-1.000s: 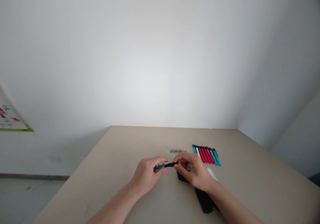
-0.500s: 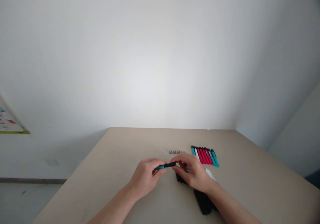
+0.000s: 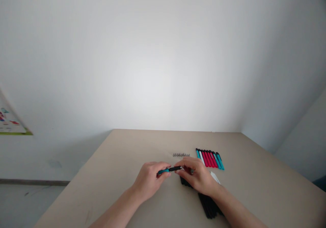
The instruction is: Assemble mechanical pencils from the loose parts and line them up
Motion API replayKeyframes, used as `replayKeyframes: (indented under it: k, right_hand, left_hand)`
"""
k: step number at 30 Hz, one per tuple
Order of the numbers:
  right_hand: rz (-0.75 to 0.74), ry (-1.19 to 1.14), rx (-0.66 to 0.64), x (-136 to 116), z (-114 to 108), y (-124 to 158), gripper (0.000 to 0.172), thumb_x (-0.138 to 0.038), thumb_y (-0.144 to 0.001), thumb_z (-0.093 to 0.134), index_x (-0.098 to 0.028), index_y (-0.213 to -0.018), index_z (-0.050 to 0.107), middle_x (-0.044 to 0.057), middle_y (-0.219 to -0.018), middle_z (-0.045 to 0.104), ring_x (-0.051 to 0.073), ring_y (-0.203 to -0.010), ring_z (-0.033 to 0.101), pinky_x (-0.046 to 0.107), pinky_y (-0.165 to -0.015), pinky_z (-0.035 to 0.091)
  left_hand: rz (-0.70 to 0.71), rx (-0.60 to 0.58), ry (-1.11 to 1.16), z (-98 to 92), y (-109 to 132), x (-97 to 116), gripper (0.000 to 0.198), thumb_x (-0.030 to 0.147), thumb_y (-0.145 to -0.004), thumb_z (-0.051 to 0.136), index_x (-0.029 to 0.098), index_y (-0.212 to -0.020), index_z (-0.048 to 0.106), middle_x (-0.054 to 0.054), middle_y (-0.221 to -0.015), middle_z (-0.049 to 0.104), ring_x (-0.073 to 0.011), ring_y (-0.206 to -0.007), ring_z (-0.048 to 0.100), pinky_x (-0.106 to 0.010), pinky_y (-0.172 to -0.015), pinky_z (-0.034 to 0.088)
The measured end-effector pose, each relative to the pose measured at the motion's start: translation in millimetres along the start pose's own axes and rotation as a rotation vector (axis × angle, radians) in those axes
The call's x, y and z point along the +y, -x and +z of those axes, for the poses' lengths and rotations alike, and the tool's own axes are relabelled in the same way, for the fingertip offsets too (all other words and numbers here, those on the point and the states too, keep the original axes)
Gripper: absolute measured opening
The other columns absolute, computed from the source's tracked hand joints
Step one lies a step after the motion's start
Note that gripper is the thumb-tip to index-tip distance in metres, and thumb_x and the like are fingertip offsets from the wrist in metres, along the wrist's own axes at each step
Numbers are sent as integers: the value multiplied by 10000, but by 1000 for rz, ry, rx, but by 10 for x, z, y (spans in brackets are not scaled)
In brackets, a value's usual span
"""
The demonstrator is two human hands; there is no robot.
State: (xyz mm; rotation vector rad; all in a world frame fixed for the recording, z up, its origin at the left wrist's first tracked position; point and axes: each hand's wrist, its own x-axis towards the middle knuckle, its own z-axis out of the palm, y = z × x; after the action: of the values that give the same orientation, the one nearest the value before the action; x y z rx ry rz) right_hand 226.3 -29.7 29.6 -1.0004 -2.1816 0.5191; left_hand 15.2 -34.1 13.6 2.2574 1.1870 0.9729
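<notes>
My left hand (image 3: 152, 178) is closed on a teal pen (image 3: 163, 170) with a black grip, held nearly level above the table with its front end to the right. My right hand (image 3: 195, 174) pinches around a small silver pen tip (image 3: 181, 167) at the front end of the black grip. Beyond the hands, several small silver pen tips (image 3: 181, 155) stand in a row. Black pen parts (image 3: 185, 182) lie partly hidden beneath my right hand, and long black pieces (image 3: 209, 206) lie under the right wrist.
To the right, a row of teal, white and red pens (image 3: 210, 159) with black ends lies side by side. White thin pieces (image 3: 215, 177) show behind my right wrist. The beige table (image 3: 122, 150) meets a pale wall at its far edge.
The fingers of my right hand have shifted slightly, and a silver tip now shows at the end of the black grip. My left hand keeps its hold. The view has turned slightly left.
</notes>
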Motion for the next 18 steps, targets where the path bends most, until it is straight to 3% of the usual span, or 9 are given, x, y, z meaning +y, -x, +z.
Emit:
replayKeyframes:
  k: [18]
  right_hand:
    - [3, 2, -44, -13, -32, -18, 187, -316, -863, 584, -177, -839, 706, 16, -619, 572, 132, -578, 495, 244, -560, 349]
  left_hand:
    - [52, -24, -45, -13, 2, 24, 123, 205, -844, 603, 221, -910, 705, 6, -740, 704, -130, -635, 609, -192, -608, 418]
